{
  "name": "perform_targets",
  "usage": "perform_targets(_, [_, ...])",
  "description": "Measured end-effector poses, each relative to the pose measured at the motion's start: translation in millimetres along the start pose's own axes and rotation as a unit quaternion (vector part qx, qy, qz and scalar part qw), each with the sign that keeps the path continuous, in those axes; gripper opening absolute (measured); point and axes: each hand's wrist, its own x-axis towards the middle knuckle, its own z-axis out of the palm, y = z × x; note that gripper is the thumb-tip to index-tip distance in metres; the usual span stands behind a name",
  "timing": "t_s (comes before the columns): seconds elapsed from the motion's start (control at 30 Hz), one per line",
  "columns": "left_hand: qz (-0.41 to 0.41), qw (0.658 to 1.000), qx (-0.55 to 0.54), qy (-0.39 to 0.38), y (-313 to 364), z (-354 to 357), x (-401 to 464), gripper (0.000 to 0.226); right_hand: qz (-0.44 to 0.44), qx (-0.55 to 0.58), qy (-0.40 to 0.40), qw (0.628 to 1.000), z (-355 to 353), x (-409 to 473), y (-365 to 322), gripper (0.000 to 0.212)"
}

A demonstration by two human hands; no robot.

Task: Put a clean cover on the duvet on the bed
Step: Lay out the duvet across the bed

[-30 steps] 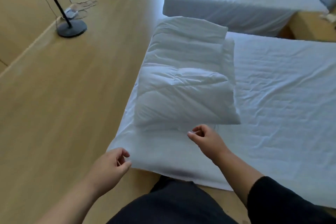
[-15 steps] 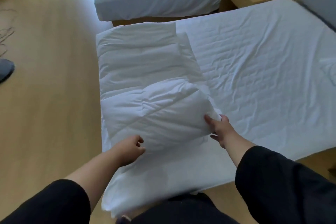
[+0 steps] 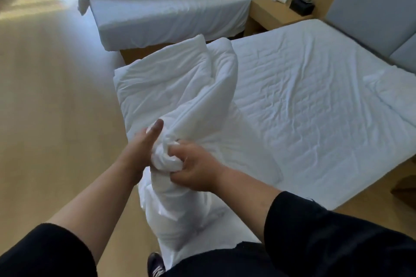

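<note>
The white duvet [image 3: 177,87] lies bunched on the near left corner of the bed [image 3: 315,101], and its near end is lifted off the sheet and hangs down over the near edge. The right hand [image 3: 198,166] has its fingers curled tight around a gathered corner of the duvet. The left hand [image 3: 141,144] holds the same bundle from the left side, with the thumb stretched up along the fabric; its other fingers are hidden, probably wrapped behind. The two hands are close together. A second bed [image 3: 171,13] stands far behind, and a nightstand [image 3: 270,14] is at the far right.
</note>
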Motion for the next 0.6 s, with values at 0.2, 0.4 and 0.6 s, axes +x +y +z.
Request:
perform_targets(0.2, [-0.043, 0.979, 0.197, -0.034, -13.5, -92.0, -2.8, 0.088, -0.002, -0.127, -0.174, 0.977, 91.1, 18.7, -56.0, 0.023])
perform_targets(0.4, [-0.04, 0.89, 0.45, -0.056, -29.7, -73.2, 2.0, 0.091, 0.038, -0.17, -0.204, 0.963, 100.3, 9.4, -71.7, 0.032])
perform_targets(0.6, [0.019, 0.838, 0.544, -0.051, -31.9, -45.4, 19.6, 0.036, 0.09, -0.135, -0.141, 0.977, 88.5, -16.0, -56.8, 0.037])
